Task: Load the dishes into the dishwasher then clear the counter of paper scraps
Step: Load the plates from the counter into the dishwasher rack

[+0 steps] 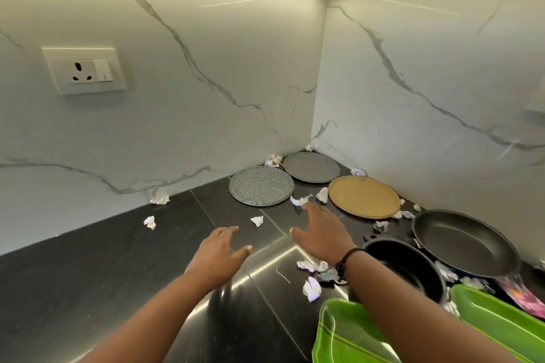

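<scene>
Over on the left, a wall socket (85,71) sits above a long stretch of dark counter (88,274), with just a few paper scraps (149,221) dotted along the wall line. The left hand (219,253) hovers over the counter, fingers spread and holding nothing. Beside it the right hand (321,233) reaches further in, fingers straight, also holding nothing, aimed toward the corner. Ahead of it lie the speckled plate (261,186), the grey plate (311,167) tucked deepest in the corner, and the gold plate (364,197), all flat on the counter. By my read the dish-loading step is only starting: nothing is lifted yet. The next move calls for getting fingers under a flat rim. Further right, the frying pan (466,243), a black pot (407,267) and green trays (354,333) crowd the counter edge, so the open room is to the left
</scene>
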The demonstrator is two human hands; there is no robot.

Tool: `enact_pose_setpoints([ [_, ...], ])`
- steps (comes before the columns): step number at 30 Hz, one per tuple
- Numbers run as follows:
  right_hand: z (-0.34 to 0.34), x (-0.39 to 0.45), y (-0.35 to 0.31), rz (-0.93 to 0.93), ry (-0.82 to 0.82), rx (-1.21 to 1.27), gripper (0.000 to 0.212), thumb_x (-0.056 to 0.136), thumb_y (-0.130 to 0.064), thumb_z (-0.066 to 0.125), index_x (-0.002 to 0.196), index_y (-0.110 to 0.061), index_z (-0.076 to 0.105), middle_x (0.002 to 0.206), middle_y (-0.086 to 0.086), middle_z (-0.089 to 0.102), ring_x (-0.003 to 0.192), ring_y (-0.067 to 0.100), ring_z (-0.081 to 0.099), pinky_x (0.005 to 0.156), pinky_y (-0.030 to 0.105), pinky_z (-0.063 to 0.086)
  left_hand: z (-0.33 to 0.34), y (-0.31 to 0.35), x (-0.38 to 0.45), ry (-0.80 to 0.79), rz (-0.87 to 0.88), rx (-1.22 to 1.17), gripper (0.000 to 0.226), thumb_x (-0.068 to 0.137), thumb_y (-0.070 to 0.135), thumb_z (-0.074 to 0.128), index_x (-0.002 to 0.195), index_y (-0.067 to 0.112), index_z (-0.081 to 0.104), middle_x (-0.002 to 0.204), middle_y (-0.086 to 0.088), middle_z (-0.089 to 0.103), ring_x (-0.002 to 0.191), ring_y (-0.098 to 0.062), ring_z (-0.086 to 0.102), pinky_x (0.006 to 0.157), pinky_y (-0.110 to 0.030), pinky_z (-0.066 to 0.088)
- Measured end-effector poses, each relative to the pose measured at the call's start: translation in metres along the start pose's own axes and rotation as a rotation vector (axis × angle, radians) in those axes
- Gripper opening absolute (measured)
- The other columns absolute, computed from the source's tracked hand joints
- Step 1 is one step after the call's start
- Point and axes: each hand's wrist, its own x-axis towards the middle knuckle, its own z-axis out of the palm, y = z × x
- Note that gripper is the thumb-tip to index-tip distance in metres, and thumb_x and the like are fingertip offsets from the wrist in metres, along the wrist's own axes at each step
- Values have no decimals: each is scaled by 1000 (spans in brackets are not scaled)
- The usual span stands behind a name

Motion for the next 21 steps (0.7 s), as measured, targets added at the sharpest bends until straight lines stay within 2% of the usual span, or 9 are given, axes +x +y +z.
enact_pose_setpoints([
  [4,6,49,3,61,-33,-28,60,86,-42,57,138,-17,38,139,8,44,128,27,41,104,38,38,-17,-9,58,-18,-44,-91,65,89,51,56,144,21,37,148,-4,37,134,-22,38,110,-34,32],
  [8,16,102,2,148,-42,40,52,87,-39,57,131,-14,43,132,10,49,120,26,48,96,33,39,-26,-19,122,-22,-140,-316,60,89,42,62,139,15,44,144,-10,44,128,-22,47,98,-29,37],
  [11,29,144,2,216,-19,111,43,86,-35,57,122,-12,50,119,9,59,114,25,52,94,33,40,-27,-29,170,-23,-236,-469,59,89,39,63,138,10,44,137,-14,50,110,-24,58,88,-30,46],
  [14,42,186,6,297,62,288,33,84,-29,55,114,-16,57,105,3,65,97,26,63,84,39,52,-22,-39,207,-13,-277,-568,62,90,39,62,141,11,40,142,-13,45,122,-28,52,100,-41,45],
  [15,46,201,7,319,89,312,29,84,-27,54,111,-17,59,101,0,64,93,24,63,79,36,51,-18,-43,219,-10,-284,-607,64,90,40,62,142,11,39,144,-12,43,125,-27,49,103,-43,43],
  [17,49,225,7,336,131,309,17,86,-22,53,102,-19,60,94,-2,60,88,21,57,73,26,41,-12,-50,239,-7,-329,-714,67,88,41,64,142,12,37,145,-10,42,126,-28,48,104,-47,42],
  [19,54,248,7,375,150,315,3,86,-17,54,83,-17,56,80,1,55,80,21,51,63,27,36,-5,-55,256,-7,-384,-807,69,87,40,64,143,13,35,144,-14,42,124,-30,49,104,-48,42],
  [21,61,269,12,443,110,329,19,85,-15,56,68,-13,48,67,3,48,71,24,47,55,28,35,2,-58,271,-14,-429,-877,71,89,37,63,146,13,29,143,-12,41,117,-28,50,102,-45,44],
])
